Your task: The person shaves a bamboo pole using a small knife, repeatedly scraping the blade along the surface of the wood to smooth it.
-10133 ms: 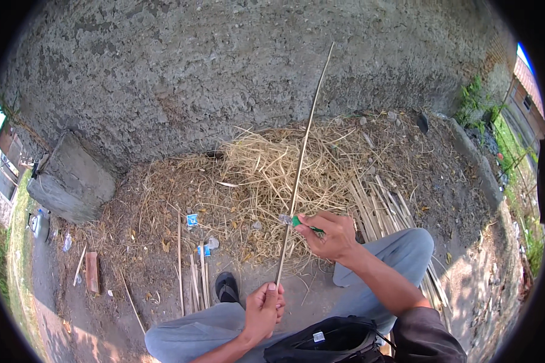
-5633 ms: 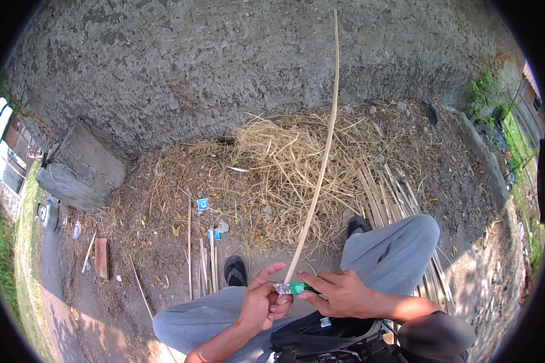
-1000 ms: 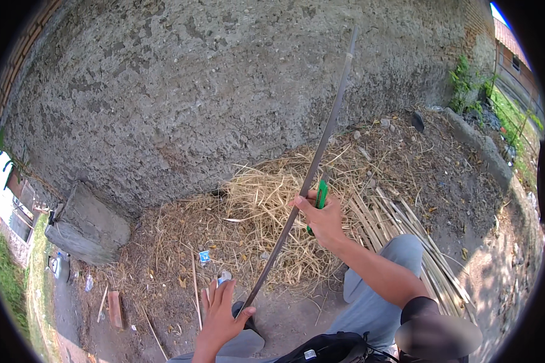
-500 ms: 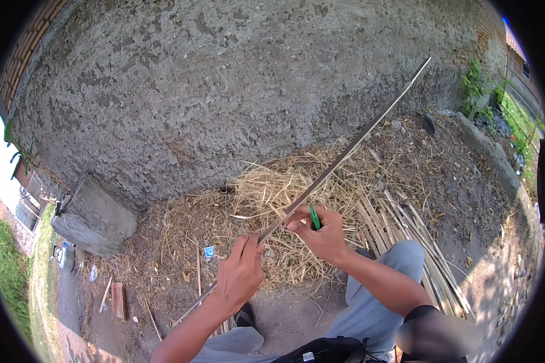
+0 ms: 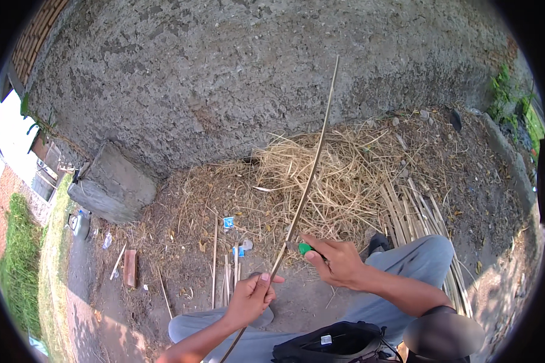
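A long, thin strip, apparently bamboo (image 5: 312,178), slants up and away from my lap toward the wall, its lower end passing below my left hand. My left hand (image 5: 252,300) is closed around the strip, the thumb lying along it. Just above, my right hand (image 5: 340,264) grips a knife with a green handle (image 5: 305,248). The knife's short blade lies against the strip or right beside it; most of the handle is hidden by my fingers.
A heap of pale shavings (image 5: 339,181) lies against the rough wall (image 5: 224,91). Split strips (image 5: 430,221) lie beside my right leg, with a few more (image 5: 227,278) near my left foot. Leftward are a concrete block (image 5: 118,187), a reddish brick (image 5: 130,268) and blue packets (image 5: 228,222). A black bag (image 5: 339,345) rests at my lap.
The strip's far end has swung left, so it stands steeper in view. My left hand has moved down and right, and the right hand has turned with the knife. The whole view has shifted.
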`<state>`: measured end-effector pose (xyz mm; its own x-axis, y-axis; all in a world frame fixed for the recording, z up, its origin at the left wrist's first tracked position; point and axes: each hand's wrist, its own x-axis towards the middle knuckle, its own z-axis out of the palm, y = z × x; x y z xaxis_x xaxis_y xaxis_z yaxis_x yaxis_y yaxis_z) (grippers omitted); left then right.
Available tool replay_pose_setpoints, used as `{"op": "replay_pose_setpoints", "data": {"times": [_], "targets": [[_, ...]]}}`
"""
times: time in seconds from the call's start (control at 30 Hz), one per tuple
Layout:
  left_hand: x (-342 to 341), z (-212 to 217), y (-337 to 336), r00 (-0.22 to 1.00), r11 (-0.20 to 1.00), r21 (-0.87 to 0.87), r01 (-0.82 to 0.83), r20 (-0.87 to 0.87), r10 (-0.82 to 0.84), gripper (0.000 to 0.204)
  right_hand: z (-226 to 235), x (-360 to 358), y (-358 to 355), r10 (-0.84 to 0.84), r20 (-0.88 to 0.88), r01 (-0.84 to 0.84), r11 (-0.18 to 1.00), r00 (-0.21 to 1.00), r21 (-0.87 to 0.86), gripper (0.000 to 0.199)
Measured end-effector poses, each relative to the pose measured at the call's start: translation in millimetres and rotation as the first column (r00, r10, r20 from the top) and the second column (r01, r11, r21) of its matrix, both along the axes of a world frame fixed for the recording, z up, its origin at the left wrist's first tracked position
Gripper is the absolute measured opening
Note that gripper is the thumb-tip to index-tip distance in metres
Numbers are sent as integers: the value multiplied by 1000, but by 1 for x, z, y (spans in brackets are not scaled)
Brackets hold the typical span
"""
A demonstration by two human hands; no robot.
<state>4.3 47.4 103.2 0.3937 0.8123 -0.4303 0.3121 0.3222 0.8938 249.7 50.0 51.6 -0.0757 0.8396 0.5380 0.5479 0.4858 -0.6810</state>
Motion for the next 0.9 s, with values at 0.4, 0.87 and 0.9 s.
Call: {"op": "replay_pose_setpoints", "data": {"times": [0.4,0.87,0.9], "targets": [[9,-64,-11,990,939,334,-84,-79,117,37,-21,-18,4,26,183,11,980,983,-197,29],[-5,-88,-55,936,925,358,127,-351,7,23,-51,-4,22,-264,242,296,950,934,-103,31],[-7,-97,-65,929,916,369,159,-370,-13,25,-52,6,27,-267,243,298,949,933,-102,31]]}}
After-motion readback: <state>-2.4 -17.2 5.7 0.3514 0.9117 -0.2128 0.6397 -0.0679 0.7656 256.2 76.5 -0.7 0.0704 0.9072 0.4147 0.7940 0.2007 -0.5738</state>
